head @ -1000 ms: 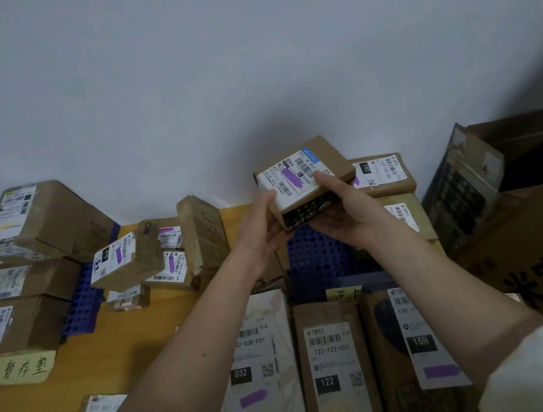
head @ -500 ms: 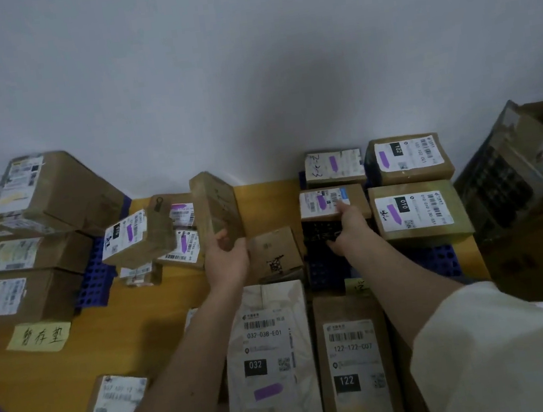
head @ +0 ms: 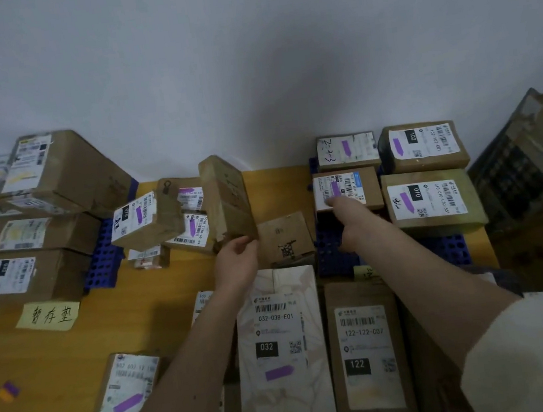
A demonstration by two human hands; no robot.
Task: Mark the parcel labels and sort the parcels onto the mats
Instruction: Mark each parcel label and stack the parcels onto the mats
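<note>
Yellow-wood table point(head: 159, 307) below a grey wall point(head: 243, 54); our right hand point(head: 351, 219) presses flat on a small parcel point(head: 347, 189), our left hand point(head: 236, 265) hangs loosely curled; labels read 032 and 122

yellow floor point(head: 146, 312), blue mats point(head: 334, 259), parcels point(head: 280, 350)
</note>
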